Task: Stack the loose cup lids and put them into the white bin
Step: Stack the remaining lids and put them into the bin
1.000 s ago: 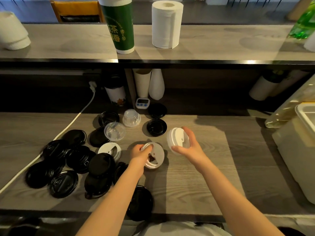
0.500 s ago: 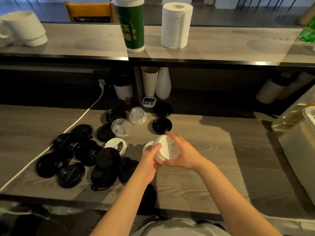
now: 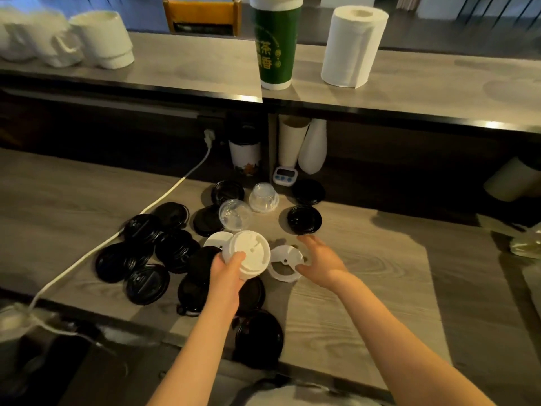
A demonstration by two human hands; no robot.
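A white domed cup lid [image 3: 248, 254] sits tilted in the grip of the left hand [image 3: 227, 272], thumb on its near rim and fingers hidden beneath, raised above the table [image 3: 366, 288]. Whether it is one lid or a nested pair cannot be told. Just to its right a flat white ring lid [image 3: 285, 263] lies on the table, and the right hand [image 3: 320, 260] hovers at its right edge with fingers spread apart, gripping nothing; contact with the ring is not clear. Another white lid [image 3: 215, 241] lies flat behind the held one, partly covered by it.

To the left spreads a loose cluster of black lids [image 3: 146, 256], many overlapping one another, with more black lids under and near the left forearm [image 3: 259, 338]. Farther back lie two clear plastic lids [image 3: 234, 213], side by side, and a single black lid [image 3: 304, 219] apart on the right.

At the back of the table stand a printed paper cup [image 3: 246, 155] with a dark lid, a small white digital timer [image 3: 285, 175], and a sleeve of white cups [image 3: 291, 140] beside a white vase-like bottle [image 3: 313, 148]. A white power cord [image 3: 117, 234] runs across the table from a wall plug. On the upper shelf [image 3: 175, 65] stand a tall green cup [image 3: 275, 45], a paper towel roll [image 3: 352, 43] and stacked white mugs [image 3: 96, 39]. The white bin is outside the frame.
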